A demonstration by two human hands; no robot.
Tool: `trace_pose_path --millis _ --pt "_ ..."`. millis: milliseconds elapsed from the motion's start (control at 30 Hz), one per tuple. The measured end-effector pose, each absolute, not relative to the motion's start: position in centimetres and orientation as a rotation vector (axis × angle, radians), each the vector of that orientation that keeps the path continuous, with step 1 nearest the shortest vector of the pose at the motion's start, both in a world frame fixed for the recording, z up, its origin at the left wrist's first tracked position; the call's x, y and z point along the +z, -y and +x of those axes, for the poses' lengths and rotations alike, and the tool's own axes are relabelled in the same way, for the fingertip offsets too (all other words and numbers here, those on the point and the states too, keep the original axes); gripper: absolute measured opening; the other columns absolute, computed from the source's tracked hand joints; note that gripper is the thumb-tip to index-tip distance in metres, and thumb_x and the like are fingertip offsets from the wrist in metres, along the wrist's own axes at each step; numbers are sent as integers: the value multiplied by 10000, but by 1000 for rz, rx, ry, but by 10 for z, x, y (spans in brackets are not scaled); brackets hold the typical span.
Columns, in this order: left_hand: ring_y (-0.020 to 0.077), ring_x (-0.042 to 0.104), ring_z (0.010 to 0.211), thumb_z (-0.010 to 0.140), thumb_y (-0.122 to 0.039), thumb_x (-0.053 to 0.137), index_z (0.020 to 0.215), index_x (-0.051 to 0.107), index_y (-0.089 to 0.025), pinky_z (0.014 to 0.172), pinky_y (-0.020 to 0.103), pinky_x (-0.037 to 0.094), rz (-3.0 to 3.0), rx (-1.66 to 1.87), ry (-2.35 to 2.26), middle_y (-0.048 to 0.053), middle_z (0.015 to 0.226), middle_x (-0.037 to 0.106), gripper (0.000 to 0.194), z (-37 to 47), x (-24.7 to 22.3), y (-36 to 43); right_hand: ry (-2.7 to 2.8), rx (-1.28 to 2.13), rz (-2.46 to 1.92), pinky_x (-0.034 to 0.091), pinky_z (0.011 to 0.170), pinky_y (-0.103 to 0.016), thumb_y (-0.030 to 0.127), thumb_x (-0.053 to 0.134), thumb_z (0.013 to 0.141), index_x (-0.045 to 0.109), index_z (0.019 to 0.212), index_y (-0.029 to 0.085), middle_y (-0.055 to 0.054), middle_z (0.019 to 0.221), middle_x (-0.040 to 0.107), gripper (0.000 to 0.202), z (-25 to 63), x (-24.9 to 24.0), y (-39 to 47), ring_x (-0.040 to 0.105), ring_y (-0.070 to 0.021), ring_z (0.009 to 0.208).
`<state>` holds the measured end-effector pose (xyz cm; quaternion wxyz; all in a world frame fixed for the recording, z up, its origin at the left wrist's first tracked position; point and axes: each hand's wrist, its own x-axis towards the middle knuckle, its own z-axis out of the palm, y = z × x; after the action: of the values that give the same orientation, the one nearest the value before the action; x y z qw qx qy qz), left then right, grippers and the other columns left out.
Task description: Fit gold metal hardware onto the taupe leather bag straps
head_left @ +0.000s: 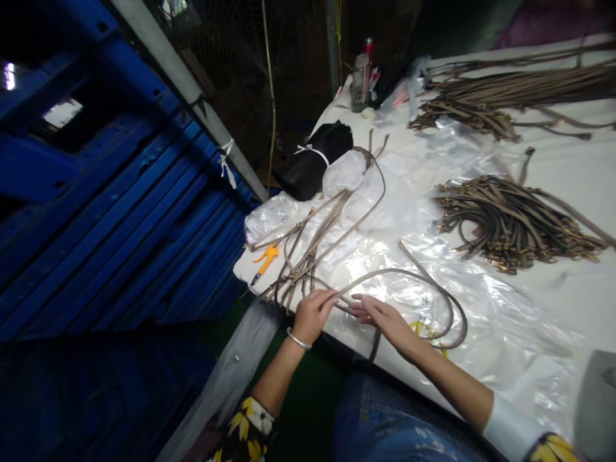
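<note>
Near the table's front edge, my left hand (314, 314) pinches a long, thin taupe strap (385, 272) between thumb and fingers. From there the strap curves right in a wide loop over clear plastic sheeting (375, 253). My right hand (384, 319) is just beside it, fingers stretched out and close to the strap; whether they touch it I cannot tell. Beyond my left hand lies a loose bunch of similar straps (321, 240) with small metal fittings. An orange air blow gun (267, 258) rests left of that bunch.
Short straps with brass-coloured clasps form a pile (517, 224) at right; long straps (524, 90) lie behind. A black roll (315, 157) tied in white and a glass jar (360, 83) stand farther back. Blue panels (120, 212) and a metal post (192, 96) border the left.
</note>
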<state>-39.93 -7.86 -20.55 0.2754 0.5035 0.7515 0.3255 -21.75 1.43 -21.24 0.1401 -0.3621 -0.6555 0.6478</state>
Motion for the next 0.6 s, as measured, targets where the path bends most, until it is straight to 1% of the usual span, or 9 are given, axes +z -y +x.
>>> trace_pose_path --millis 67,133,200,267,333,433,467,533,600 --pt "232 639 1027 912 -322 564 1144 699 -251 943 319 463 1340 954 -1829 71 1097 714 278 -371 -184 79 1515 2081 -1026 545 892 -387 500 342 989 627 1110 199 -93 1044 725 432 -214 -192 -8 686 -223 986" --pt "234 665 911 913 -341 554 1099 723 -224 876 314 485 1230 1007 -1694 73 970 739 277 -349 -166 83 1043 2203 -1021 518 940 -403 487 500 940 617 1038 217 -72 1034 714 311 -198 -176 -8 669 -224 1012" --pt "219 665 777 916 -359 538 1013 752 -199 803 299 493 1136 972 -1614 61 806 735 284 -337 -157 92 722 2150 -1079 522 940 -396 435 636 870 619 940 228 -28 917 699 219 -169 -166 -15 675 -205 933" --pt "212 658 745 917 -374 528 908 775 -194 806 289 482 1106 876 -1559 54 723 718 306 -335 -158 106 555 1992 -1157 541 916 -349 370 691 830 624 876 230 8 813 645 162 -129 -161 -25 659 -165 824" --pt "207 654 740 906 -397 537 839 783 -192 811 282 475 1077 775 -1540 57 715 719 327 -341 -168 124 450 1836 -1193 560 869 -292 319 703 814 621 832 226 23 763 584 125 -84 -160 -35 623 -132 742" --pt "162 589 589 873 -459 562 952 760 -174 632 259 467 967 611 -1557 56 755 717 357 -359 -193 151 366 1673 -1238 570 804 -251 262 669 828 593 766 214 23 739 523 109 -24 -158 -42 580 -109 661" --pt "153 573 574 859 -483 571 976 748 -166 597 251 454 952 563 -1561 55 765 713 382 -367 -202 159 355 1628 -1254 569 790 -244 246 649 837 584 745 210 22 734 509 119 -8 -156 -43 566 -104 639" --pt "155 571 592 840 -536 568 904 740 -154 589 243 442 978 492 -1605 47 729 694 424 -385 -215 172 341 1555 -1270 562 775 -235 223 616 849 577 727 205 21 736 493 129 16 -149 -41 543 -98 617" --pt "170 585 617 819 -594 554 792 726 -154 604 249 449 1020 443 -1705 35 672 673 473 -405 -224 180 343 1511 -1281 555 769 -248 246 598 861 584 737 205 16 738 481 131 32 -136 -38 537 -106 629"
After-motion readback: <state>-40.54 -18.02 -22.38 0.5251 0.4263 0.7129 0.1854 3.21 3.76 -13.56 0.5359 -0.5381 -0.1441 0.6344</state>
